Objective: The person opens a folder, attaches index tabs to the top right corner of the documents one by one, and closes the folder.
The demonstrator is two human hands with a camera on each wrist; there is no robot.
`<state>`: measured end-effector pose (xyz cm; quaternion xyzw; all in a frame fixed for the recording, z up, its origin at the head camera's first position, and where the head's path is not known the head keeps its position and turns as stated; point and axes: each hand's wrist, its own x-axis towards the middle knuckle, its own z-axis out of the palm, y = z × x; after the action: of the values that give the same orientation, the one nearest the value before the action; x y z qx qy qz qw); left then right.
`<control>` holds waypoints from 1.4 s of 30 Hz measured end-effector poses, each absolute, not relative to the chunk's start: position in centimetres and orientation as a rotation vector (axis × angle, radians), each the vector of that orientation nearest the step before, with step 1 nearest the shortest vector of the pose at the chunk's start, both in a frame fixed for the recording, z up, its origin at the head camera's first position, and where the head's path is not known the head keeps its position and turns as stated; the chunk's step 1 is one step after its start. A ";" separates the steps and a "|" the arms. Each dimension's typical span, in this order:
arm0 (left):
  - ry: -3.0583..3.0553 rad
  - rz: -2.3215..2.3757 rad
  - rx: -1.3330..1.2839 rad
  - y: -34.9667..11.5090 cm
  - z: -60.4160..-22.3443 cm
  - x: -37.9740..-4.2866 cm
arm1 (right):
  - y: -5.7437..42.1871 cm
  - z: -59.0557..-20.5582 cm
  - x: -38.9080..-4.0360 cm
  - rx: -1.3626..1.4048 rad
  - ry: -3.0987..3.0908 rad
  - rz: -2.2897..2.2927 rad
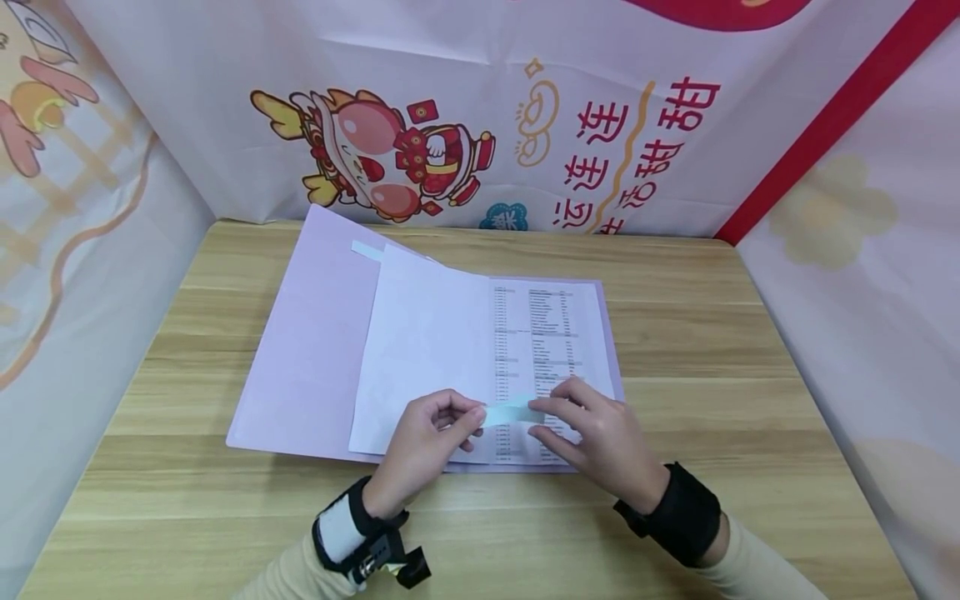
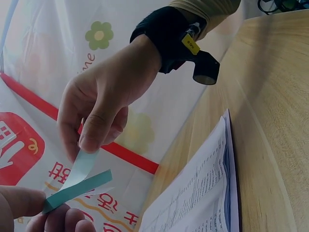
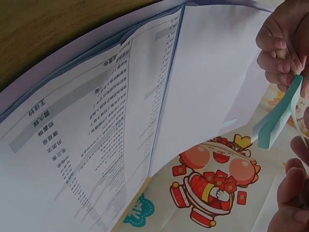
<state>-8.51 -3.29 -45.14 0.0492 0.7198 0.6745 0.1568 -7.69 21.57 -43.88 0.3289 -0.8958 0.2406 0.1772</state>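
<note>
My left hand (image 1: 431, 437) pinches one end of a thin pad of teal sticky strips (image 2: 79, 191) between thumb and fingers. At the other side, my right hand (image 1: 603, 437) pinches the free end of a pale top strip (image 2: 82, 166), which curves up from the pad in the left wrist view. Both hands hover over the lower part of a printed page (image 1: 555, 333) in an open lilac folder (image 1: 288, 375). To the left of the printing lies a blank white page (image 1: 427, 350). In the right wrist view the pad's edge shows several stacked layers.
A pale strip (image 1: 367, 250) sticks out beside the blank page's top left corner. The folder lies on a wood-grain table (image 1: 697, 350). Printed cloth (image 1: 465, 50) stands behind the table, with more at both sides. Each wrist wears a black band (image 1: 678, 512).
</note>
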 end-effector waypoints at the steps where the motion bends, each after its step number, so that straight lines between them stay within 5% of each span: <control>1: 2.060 1.933 0.139 -3.3 -45.1 -8.5 | 21.6 -43.9 -7.6 0.930 -2.534 0.706; 42: 1.921 1.845 0.422 -2.9 -46.2 -8.3 | 19.1 -42.3 -7.2 0.758 -2.599 1.568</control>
<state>-8.32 -2.87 -46.18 0.1526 0.6949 0.6673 0.2204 -7.16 19.15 -42.29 0.2422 -0.8307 0.5012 0.0064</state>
